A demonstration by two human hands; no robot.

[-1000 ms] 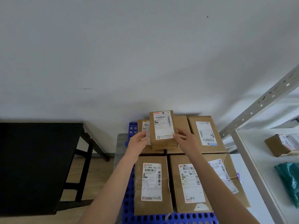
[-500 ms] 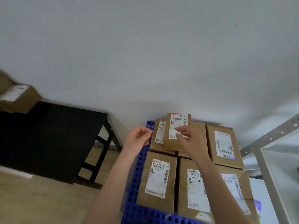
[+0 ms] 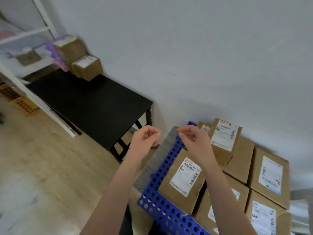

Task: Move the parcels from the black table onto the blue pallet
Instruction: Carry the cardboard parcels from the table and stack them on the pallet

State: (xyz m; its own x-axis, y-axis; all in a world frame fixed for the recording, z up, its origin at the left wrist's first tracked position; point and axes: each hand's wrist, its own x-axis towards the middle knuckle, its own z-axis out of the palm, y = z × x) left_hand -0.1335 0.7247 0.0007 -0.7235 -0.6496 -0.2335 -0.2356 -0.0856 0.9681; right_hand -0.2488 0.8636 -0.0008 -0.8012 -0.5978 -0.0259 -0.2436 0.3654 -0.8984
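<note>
Several brown labelled parcels lie on the blue perforated pallet (image 3: pixel 162 168) at the lower right. A small parcel (image 3: pixel 224 139) sits on top of the back row, nothing touching it. My left hand (image 3: pixel 144 138) and my right hand (image 3: pixel 193 138) hover in the air near the pallet's left corner, fingers loosely curled and holding nothing. The black table (image 3: pixel 91 106) stretches to the left along the wall. At its far end stands a small brown parcel (image 3: pixel 88 67), with a larger brown parcel (image 3: pixel 69 48) behind it.
A white metal shelf rack (image 3: pixel 25 36) with boxes and pink and purple bags stands behind the table at the upper left. Yellow perforated crates (image 3: pixel 25 104) lie on the wooden floor (image 3: pixel 50 175) under it. A grey wall runs behind everything.
Both hands have let go of the small parcel, which stays on top of the back row, and pulled back to the left. My view has swung left toward the black table.
</note>
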